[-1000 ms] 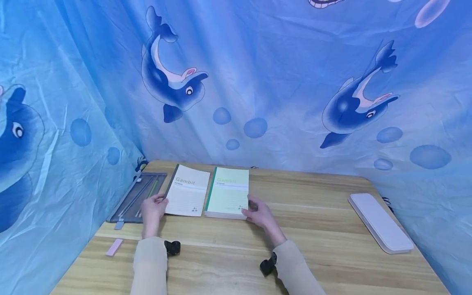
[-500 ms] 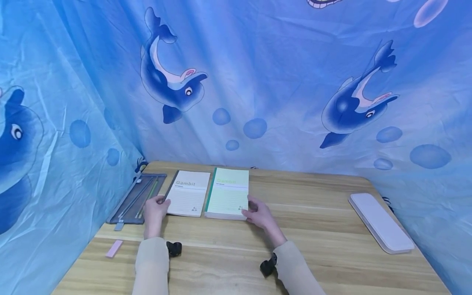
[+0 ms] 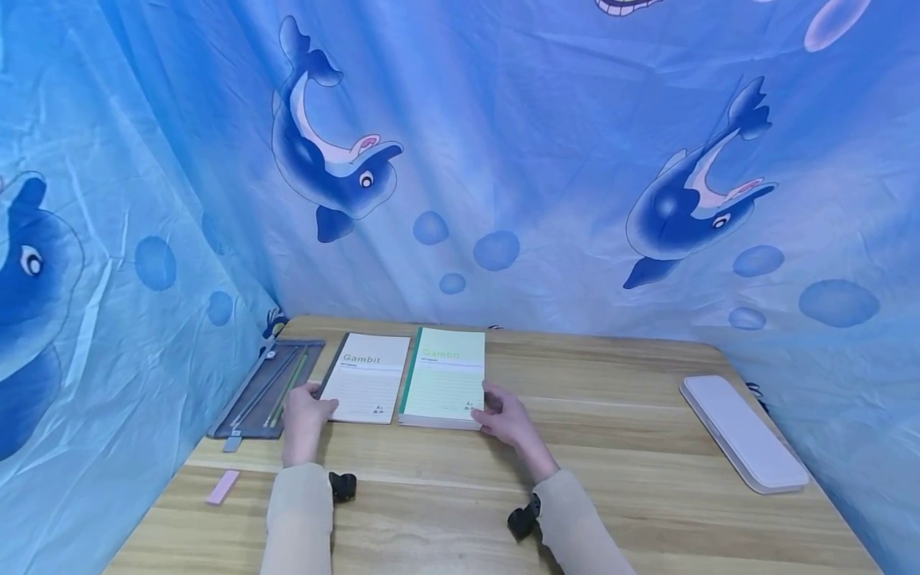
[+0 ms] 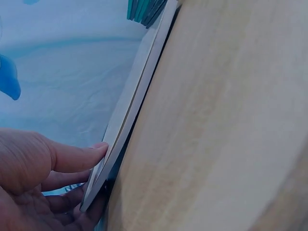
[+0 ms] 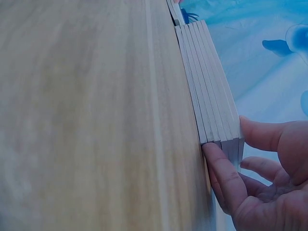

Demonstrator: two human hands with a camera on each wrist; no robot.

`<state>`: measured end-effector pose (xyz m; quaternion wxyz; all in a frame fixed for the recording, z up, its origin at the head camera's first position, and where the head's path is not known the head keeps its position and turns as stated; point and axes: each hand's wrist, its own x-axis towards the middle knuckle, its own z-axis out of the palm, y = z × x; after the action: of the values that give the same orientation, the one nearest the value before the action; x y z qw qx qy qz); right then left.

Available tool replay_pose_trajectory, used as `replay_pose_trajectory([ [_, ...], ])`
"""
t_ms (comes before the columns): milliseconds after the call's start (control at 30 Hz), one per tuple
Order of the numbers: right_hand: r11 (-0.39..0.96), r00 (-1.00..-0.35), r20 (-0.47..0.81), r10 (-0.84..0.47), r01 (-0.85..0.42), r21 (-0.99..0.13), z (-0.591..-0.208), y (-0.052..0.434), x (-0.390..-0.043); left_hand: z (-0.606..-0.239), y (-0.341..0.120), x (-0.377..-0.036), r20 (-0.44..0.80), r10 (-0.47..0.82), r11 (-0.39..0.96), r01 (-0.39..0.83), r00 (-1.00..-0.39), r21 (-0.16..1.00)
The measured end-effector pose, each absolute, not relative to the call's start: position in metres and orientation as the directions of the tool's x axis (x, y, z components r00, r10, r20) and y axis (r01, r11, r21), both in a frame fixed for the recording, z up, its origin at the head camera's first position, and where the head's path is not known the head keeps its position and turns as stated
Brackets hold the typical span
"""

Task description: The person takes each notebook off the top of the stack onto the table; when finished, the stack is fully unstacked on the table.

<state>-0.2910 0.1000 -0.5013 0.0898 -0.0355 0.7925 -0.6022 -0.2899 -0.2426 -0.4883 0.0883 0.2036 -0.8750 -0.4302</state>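
Both hands are gripping now — left hand pinches the white notebook, right hand the green stack; next needs lifting evenly.

The left hand fills the lower left corner of the view. Its thumb lies on the top cover of a thin white notebook, near the notebook's closest corner, and the other fingers curl under this corner, so the hand pinches it. The notebook lies on the wooden table and runs away toward the top. At its far end the edge of a green stack shows. Behind is a blue cloth.
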Motion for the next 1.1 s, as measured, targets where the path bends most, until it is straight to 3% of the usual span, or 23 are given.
replay_pose_trajectory([
  [300,0.277,-0.981,-0.101,-0.169,0.051,-0.96,-0.501,0.101,-0.291,-0.487,-0.236,-0.289,0.031,-0.471,0.634,-0.315,-0.881,0.706],
  [533,0.282,-0.98,-0.096,-0.172,0.045,-0.959,-0.501,0.101,-0.291,-0.479,-0.235,-0.289,0.058,-0.475,0.619,-0.287,-0.878,0.731],
  [767,0.273,-0.981,-0.097,-0.166,0.049,-0.961,-0.501,0.099,-0.292,-0.466,-0.219,-0.293,0.072,-0.346,0.561,-0.144,-0.935,0.816],
  [1100,0.272,-0.982,-0.099,-0.159,0.053,-0.961,-0.503,0.101,-0.293,-0.468,-0.175,-0.302,0.072,-0.175,0.592,-0.046,-0.982,0.805],
])
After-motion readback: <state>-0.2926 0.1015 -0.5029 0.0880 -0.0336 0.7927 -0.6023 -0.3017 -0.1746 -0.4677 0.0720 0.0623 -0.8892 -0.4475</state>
